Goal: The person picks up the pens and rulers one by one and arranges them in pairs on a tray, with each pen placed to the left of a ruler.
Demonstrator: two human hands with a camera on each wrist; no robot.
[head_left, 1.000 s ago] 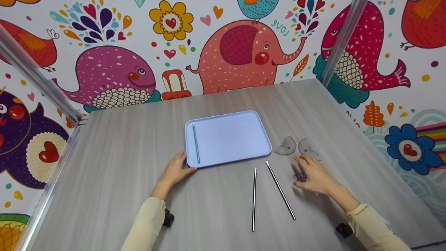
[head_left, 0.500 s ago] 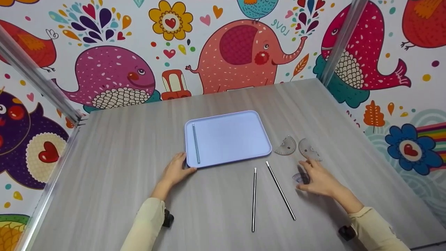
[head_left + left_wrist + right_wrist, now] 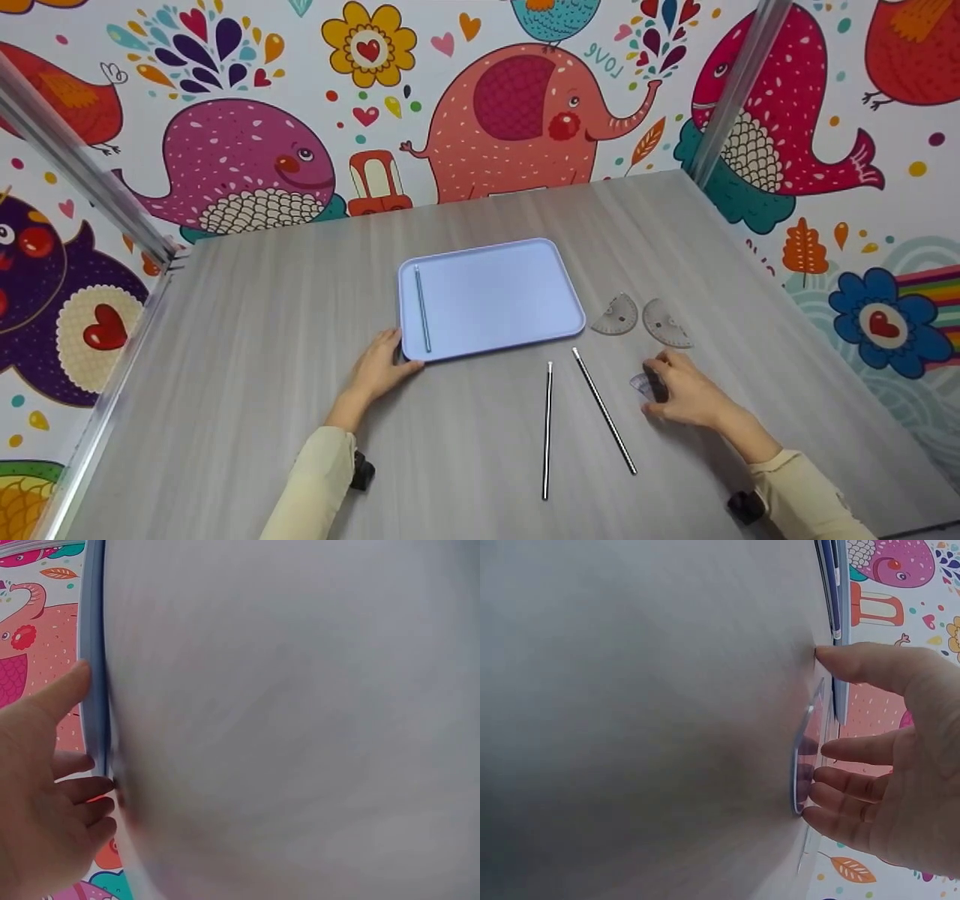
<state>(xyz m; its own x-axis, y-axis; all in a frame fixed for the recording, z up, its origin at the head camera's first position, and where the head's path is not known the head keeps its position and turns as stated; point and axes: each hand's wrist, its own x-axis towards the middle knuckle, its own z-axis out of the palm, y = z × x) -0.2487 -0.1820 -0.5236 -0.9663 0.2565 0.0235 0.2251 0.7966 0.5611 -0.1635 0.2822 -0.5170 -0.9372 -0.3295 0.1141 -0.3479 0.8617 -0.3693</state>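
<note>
Protractor [image 3: 640,385] at four o'clock from the tray [image 3: 491,300], flat and easily fumbled.
The right hand [image 3: 688,394], thumb and fingers spread around it, could send it skidding if the fingertips miss its thin edge, or jog the neighbouring protractor [image 3: 667,324] at one o'clock; firm contact can't be told. The left hand [image 3: 376,367] touches the tray's eight-o'clock corner, thumb and fingers apart; pushing could shift it.

Your table [image 3: 262,337] bears a tray [image 3: 495,292] near its middle. Right of the tray lie two protractors [image 3: 617,315], side by side; nearer you lie two pencils [image 3: 547,431], apart. A third protractor [image 3: 640,385] is at your right hand [image 3: 688,394], whether flat or tilted is unclear.
</note>
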